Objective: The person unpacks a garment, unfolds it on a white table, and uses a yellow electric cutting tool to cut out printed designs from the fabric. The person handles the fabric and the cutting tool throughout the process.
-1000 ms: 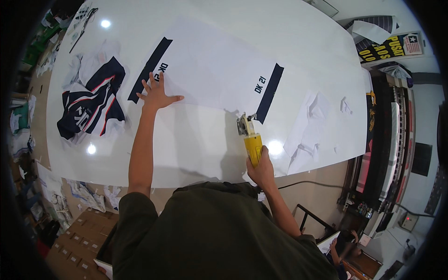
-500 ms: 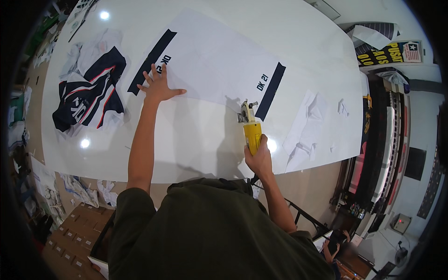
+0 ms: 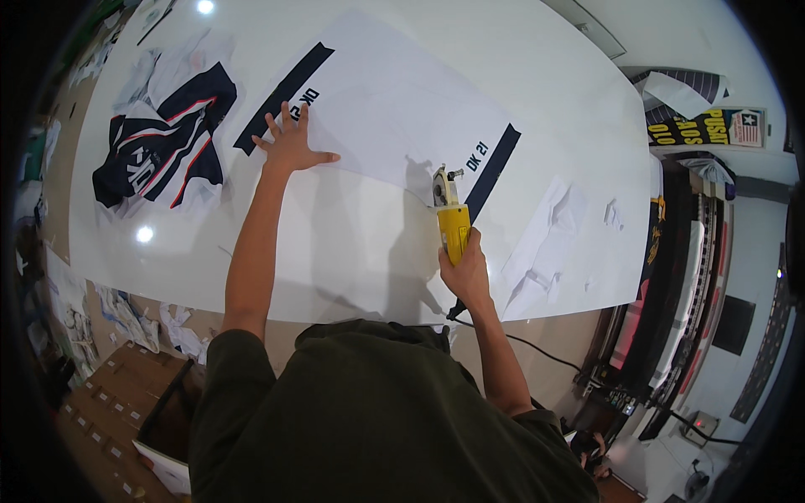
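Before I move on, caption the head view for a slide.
Left hand spread on navy-edged white panel; right hand gripping yellow rotary cutter.

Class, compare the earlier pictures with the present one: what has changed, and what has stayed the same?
The right hand has moved the yellow cutter forward, farther up beside the right-hand dark band. Nothing was picked up or let go. The left hand stays spread on the white panel.

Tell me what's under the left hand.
The left hand is spread over a white panel, with a dark band and dark lettering showing beside it. Whatever is directly beneath it is covered and cannot be seen.
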### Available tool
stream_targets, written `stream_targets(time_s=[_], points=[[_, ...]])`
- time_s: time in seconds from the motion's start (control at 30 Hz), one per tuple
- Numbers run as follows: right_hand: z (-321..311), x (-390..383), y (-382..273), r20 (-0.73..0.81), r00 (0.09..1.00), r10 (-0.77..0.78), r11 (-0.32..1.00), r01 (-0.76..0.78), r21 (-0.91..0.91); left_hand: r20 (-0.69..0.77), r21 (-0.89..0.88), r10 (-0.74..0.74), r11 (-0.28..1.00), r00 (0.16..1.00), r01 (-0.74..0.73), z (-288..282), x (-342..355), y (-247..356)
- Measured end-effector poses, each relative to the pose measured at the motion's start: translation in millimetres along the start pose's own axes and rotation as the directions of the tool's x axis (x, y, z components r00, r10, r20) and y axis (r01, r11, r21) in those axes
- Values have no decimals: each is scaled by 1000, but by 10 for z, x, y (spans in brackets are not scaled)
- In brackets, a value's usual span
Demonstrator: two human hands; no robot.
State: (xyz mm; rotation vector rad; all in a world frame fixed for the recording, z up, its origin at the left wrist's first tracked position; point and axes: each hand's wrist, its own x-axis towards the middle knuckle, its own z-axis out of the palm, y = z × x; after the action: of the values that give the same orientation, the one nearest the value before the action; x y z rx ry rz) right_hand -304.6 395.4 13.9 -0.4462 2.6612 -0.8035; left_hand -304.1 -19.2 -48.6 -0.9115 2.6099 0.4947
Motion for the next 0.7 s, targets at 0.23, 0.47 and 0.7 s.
stream_targets(time_s=[0.23,0.47,0.7], points=[[-90,237,-4,54,997,-45,997,49,-62,-38,-23,0,1000,999,-1,60,6,-29],[-178,528,-42,110,989,-96,992,105,-77,-70,-9,4,1000,998,-4,89,14,-45],[-246,794,-63,162,978,-133,986,148,-81,-52,-4,-14,1000,999,14,80,1,-27]])
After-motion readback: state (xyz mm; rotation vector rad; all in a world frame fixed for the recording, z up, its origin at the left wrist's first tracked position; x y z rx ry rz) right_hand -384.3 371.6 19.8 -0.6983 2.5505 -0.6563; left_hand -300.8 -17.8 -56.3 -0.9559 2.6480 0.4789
